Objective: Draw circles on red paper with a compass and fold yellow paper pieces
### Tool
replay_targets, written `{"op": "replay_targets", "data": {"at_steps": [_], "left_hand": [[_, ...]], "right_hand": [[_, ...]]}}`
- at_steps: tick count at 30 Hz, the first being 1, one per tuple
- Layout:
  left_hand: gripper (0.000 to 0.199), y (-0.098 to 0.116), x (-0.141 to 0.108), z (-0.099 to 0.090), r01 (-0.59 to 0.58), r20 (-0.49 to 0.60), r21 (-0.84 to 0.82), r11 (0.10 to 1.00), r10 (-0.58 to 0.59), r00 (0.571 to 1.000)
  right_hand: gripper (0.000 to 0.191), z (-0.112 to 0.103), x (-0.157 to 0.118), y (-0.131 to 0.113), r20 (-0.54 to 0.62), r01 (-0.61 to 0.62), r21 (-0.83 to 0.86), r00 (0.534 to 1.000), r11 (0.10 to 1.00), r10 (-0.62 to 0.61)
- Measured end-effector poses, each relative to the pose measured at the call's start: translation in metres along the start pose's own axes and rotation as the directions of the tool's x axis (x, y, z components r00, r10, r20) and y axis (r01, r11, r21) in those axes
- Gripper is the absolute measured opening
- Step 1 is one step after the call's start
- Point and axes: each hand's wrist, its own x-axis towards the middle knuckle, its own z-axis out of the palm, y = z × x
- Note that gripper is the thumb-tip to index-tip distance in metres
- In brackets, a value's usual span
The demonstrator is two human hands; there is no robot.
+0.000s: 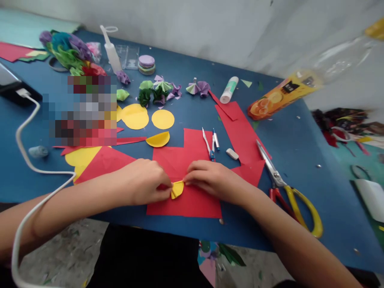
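Between my hands is a small folded piece of yellow paper (177,190) with crease lines, over red paper sheets (198,204). My left hand (147,182) pinches its left edge with thumb and finger. My right hand (210,180) is closed in a pinch on its upper right corner. Just beyond lie a yellow half-circle fold (158,139) and a flat yellow paper circle (163,119). A drawing compass (211,146) rests on the red paper above my right hand, with a white eraser (232,153) beside it.
Large scissors (279,180) with red and yellow handles lie at the right. Behind them a juice bottle (285,94) leans. A glue stick (229,90), pleated paper pieces (162,90) and a white squeeze bottle (112,56) stand farther back. A white cable (21,140) crosses the left side.
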Motion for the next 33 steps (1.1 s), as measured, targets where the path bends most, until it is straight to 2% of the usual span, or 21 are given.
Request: {"op": "replay_targets", "data": {"at_steps": [3, 7, 10, 13, 16, 20, 23, 25, 29, 30, 33], "left_hand": [[0.020, -0.001, 0.005, 0.001, -0.068, 0.039, 0.041, 0.997, 0.066, 0.997], [0.016, -0.001, 0.010, 0.006, -0.070, -0.084, 0.121, 0.990, 0.080, 0.993], [0.019, -0.001, 0.009, 0.009, -0.076, -0.191, 0.165, 0.983, 0.108, 0.976], [0.021, 0.000, 0.007, 0.009, -0.131, -0.335, 0.076, 0.988, 0.149, 0.930], [0.021, 0.002, 0.005, 0.007, -0.166, -0.432, -0.058, 0.984, 0.126, 0.893], [0.018, 0.006, 0.006, 0.005, -0.166, -0.428, -0.191, 0.967, 0.070, 0.901], [0.018, 0.006, 0.008, 0.006, -0.200, -0.437, -0.245, 0.949, 0.075, 0.896], [0.018, 0.004, 0.010, 0.007, -0.247, -0.491, -0.217, 0.944, 0.113, 0.864], [0.019, -0.002, 0.013, 0.012, -0.344, -0.626, -0.035, 0.938, 0.247, 0.739], [0.019, -0.003, 0.013, 0.013, -0.351, -0.639, -0.006, 0.936, 0.266, 0.721], [0.019, -0.005, 0.014, 0.014, -0.361, -0.645, 0.037, 0.932, 0.298, 0.704]], "right_hand": [[0.020, 0.007, 0.002, -0.004, -0.050, -0.030, 0.008, 0.998, 1.000, 0.030], [0.028, 0.013, 0.004, -0.012, -0.085, 0.029, -0.235, 0.995, 0.972, -0.050], [0.029, 0.011, 0.005, -0.016, -0.160, 0.042, -0.350, 0.982, 0.936, -0.104], [0.023, 0.006, 0.005, -0.018, -0.269, 0.031, -0.323, 0.955, 0.946, -0.123], [0.016, 0.003, 0.005, -0.020, -0.375, 0.000, -0.249, 0.922, 0.969, -0.096], [0.008, 0.003, 0.004, -0.022, -0.464, 0.015, -0.270, 0.874, 0.963, -0.144], [0.005, 0.005, 0.004, -0.021, -0.491, 0.025, -0.228, 0.860, 0.973, -0.137], [0.003, 0.008, 0.004, -0.020, -0.522, 0.013, -0.131, 0.849, 0.991, -0.081], [0.007, 0.011, 0.006, -0.017, -0.531, -0.009, 0.070, 0.846, 0.998, 0.045], [0.007, 0.011, 0.006, -0.017, -0.521, -0.010, 0.095, 0.851, 0.995, 0.058], [0.008, 0.011, 0.006, -0.017, -0.506, -0.013, 0.123, 0.859, 0.992, 0.074]]}}
